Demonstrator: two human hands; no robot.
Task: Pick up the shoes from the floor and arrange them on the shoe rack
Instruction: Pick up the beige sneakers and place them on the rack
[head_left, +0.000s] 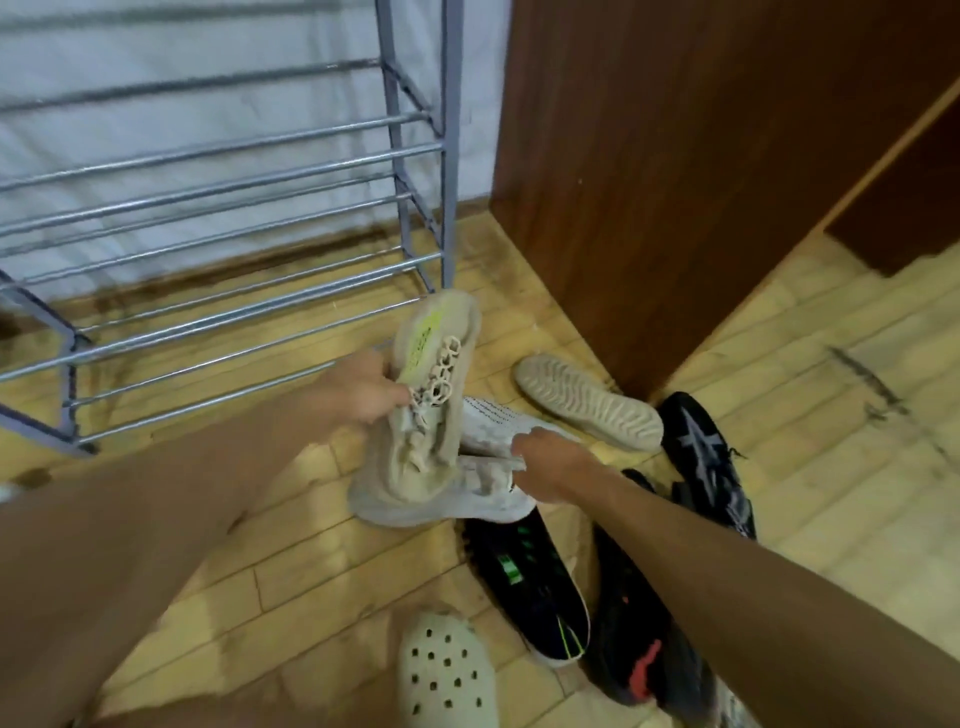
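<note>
— What did we have in the left hand (363, 387)?

— It was closed around the laces and tongue of a beige knit sneaker with a lime-yellow insole (434, 395), held up off the yellow tiled floor (322, 561), toe pointing away from us toward the grey metal tube shoe rack (223, 218) beyond the hand.

— And the right hand (545, 462)?

— Its fingers were curled over the collar of a pale grey knit sneaker (447, 499) lying on the floor just below the left hand; how firmly it gripped, we could not tell.

— What lay around that hand?

— Beyond it, a beige sneaker turned sole-up (589, 402). To its right, a black sneaker with a grey star mark (704, 447). Nearer us, a black sneaker with green accents (530, 582), and a white perforated clog (447, 670).
</note>
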